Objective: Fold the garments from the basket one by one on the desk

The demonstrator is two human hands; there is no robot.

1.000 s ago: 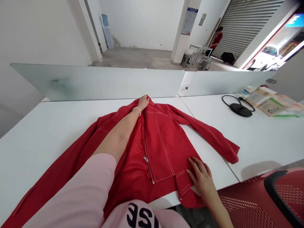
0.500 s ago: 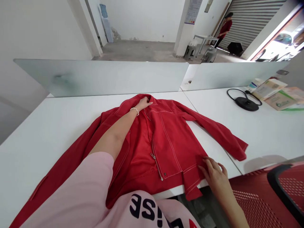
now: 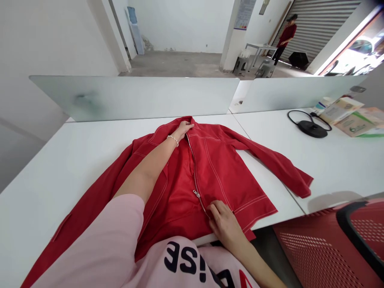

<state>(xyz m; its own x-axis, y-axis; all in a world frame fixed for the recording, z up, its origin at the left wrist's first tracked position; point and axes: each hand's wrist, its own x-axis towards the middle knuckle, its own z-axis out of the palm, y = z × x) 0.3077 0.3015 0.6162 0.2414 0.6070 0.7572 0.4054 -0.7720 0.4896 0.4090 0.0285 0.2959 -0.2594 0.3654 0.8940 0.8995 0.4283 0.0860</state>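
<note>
A red zip jacket (image 3: 220, 160) with white stitching lies spread on the white table (image 3: 99, 138), its front parted so the red lining (image 3: 182, 188) shows. At the top, my left hand (image 3: 183, 129), with a beaded bracelet on the wrist, is closed on the collar edge. My right hand (image 3: 223, 222) pinches the front edge by the lower end of the zipper, its fingertips partly hidden. The metal zipper pull (image 3: 196, 193) hangs just above that hand. One sleeve (image 3: 270, 162) stretches out to the right; the other runs under my left arm toward the lower left.
A frosted glass divider (image 3: 150, 98) stands along the table's back edge. To the right lie a black round device with a cable (image 3: 312, 129) and several boxes (image 3: 352, 122). A red mesh chair (image 3: 306, 248) touches the front right. A person (image 3: 286, 37) stands far back.
My right hand has moved left from the jacket's lower right corner to the zipper's bottom edge. The hem now lies flatter on the right. My left hand stays at the collar.
</note>
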